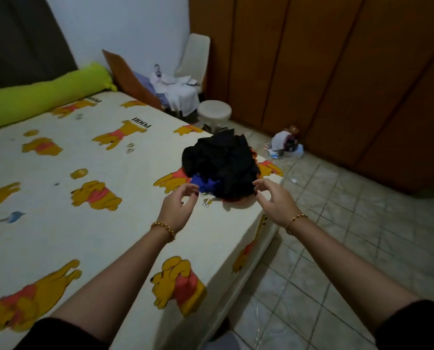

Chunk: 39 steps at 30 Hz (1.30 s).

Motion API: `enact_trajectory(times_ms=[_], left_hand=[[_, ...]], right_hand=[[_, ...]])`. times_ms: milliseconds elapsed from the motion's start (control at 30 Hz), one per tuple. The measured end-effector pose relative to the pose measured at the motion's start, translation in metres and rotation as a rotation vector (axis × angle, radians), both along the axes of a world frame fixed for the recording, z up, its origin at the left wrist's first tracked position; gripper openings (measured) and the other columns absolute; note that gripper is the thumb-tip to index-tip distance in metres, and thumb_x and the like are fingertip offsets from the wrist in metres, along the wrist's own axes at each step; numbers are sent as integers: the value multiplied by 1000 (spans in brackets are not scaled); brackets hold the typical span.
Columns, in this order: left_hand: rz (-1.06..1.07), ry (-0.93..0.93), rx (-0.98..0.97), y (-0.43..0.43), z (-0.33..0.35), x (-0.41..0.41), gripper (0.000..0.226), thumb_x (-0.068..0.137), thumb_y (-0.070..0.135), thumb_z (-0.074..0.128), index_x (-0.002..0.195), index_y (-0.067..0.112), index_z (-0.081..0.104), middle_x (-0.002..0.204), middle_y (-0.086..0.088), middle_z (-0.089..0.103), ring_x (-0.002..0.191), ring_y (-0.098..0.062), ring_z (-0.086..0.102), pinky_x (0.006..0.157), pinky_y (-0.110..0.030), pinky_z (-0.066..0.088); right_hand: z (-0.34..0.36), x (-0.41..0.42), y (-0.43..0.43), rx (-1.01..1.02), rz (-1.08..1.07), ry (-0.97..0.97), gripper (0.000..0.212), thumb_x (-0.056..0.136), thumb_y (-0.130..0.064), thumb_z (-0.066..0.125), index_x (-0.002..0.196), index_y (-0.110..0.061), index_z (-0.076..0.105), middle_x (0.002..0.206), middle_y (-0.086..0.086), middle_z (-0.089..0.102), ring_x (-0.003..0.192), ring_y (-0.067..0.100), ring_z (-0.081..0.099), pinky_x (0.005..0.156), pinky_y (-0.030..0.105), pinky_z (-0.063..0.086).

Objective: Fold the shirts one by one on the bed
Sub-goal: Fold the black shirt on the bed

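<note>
A crumpled pile of shirts (222, 161), mostly black, lies near the right edge of the bed (104, 223). A blue garment (204, 183) and a bit of red cloth (236, 200) stick out at the pile's near side. My left hand (179, 204) hovers just in front of the blue garment, fingers curled and apart, holding nothing. My right hand (274, 198) reaches to the near right side of the pile, fingertips at the black cloth, fingers spread. Both wrists wear gold bracelets.
The bed has a cream sheet with yellow bear prints. A green bolster (41, 97) lies at the far side. Beyond the bed stand a white stool (214, 112) and a chair (193, 69) with clothes. Wooden wardrobe doors (337, 72) line the right; clutter (285, 145) sits on the tiled floor.
</note>
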<state>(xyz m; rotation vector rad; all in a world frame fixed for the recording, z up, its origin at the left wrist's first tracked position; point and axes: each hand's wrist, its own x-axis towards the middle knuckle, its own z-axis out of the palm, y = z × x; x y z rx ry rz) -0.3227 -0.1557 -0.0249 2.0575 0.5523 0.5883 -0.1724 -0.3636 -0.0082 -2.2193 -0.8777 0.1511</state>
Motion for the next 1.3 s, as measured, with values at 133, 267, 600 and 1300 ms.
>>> enact_trajectory(times_ms=[133,267,600,1300], left_hand=[[-18,17,-13,22,-8,88,14,92,16,55,104,20,63,100,6,65,94,-5,58,79,-25,48],[-57,73,-13,45,-17,159,16,92,15,55,105,21,62,98,7,65,94,-6,60,79,-20,47],[-19,286,-64,92,-74,275,17,89,12,60,105,18,62,97,7,65,96,-7,59,85,-21,46],[166,906,-110,136,-193,461,76,88,28,61,150,22,17,141,-9,42,128,-26,43,102,-43,40]], right_hand=[[-7,78,17,-28,-15,29,28,93,-18,53,121,-15,58,112,0,63,104,13,57,89,28,47],[-15,147,36,-44,-14,43,28,93,-16,53,121,-15,58,111,-2,63,104,11,56,88,24,43],[-94,285,89,-287,105,104,34,93,-14,50,126,-20,56,125,-4,57,115,11,53,101,28,43],[-205,473,239,-670,472,-20,76,91,-28,59,152,-22,13,146,3,42,131,20,41,113,37,27]])
